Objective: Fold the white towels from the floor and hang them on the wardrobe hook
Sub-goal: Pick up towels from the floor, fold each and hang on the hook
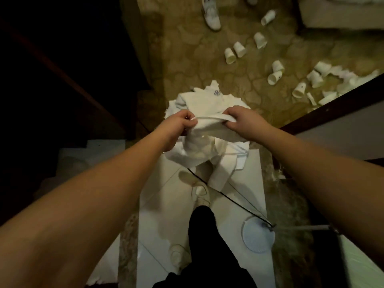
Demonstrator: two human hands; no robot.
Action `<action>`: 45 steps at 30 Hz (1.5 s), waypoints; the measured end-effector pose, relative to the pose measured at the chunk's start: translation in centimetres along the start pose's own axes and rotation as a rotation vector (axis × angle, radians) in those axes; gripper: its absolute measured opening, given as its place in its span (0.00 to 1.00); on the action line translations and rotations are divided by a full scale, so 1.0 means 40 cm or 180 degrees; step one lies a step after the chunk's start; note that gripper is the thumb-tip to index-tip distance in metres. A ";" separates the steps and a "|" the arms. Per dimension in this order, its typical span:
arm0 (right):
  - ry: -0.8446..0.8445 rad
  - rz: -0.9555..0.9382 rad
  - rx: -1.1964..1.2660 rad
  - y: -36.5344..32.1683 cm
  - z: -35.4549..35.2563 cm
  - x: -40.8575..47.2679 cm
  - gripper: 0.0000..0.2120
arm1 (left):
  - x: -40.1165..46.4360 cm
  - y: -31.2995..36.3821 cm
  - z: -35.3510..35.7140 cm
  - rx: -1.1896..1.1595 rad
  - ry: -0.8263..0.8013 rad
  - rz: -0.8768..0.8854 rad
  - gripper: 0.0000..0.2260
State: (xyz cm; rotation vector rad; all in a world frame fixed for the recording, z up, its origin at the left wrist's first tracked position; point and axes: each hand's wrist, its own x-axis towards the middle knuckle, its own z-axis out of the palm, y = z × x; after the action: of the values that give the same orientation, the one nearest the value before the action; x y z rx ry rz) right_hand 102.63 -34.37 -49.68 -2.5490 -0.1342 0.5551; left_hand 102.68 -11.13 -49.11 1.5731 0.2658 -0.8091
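At the bottom of the frame a leg in black trousers (pixel 202 229) steps forward in a pale shoe (pixel 200 194) on a shiny white tiled floor (pixel 158 204). To the lower right, a round white disc (pixel 256 235) lies on the tiles, and a thin black cord (pixel 224 197) runs from it up toward the middle.

In the middle of the frame both bare arms reach out. The left hand (pixel 176 126) pinches one end of a soft white cloth towel (pixel 199 146) with curled fingers. The right hand (pixel 243 122) grips the other end, fingers wrapped around the edge. The towel is stretched between them and hangs down in folds over the tiles.

Just above the hands, a pile of more white towels (pixel 199 98) lies on the brown patterned carpet (pixel 187 48).

In the upper right, many white paper cups (pixel 239 49) lie tipped over on the carpet. A white sneaker (pixel 211 14) sits at the top middle.
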 end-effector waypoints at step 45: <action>0.0809 -0.1639 0.0551 -0.774 -0.164 -1.174 0.17 | -1.976 -0.331 0.182 0.2355 0.2334 -0.1279 0.28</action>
State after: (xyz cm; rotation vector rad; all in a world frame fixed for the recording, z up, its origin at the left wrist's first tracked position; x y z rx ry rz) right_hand 62.98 -20.31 -11.76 -2.2652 -0.6004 0.0406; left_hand 35.01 6.87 -9.46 2.5452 0.9115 -0.6225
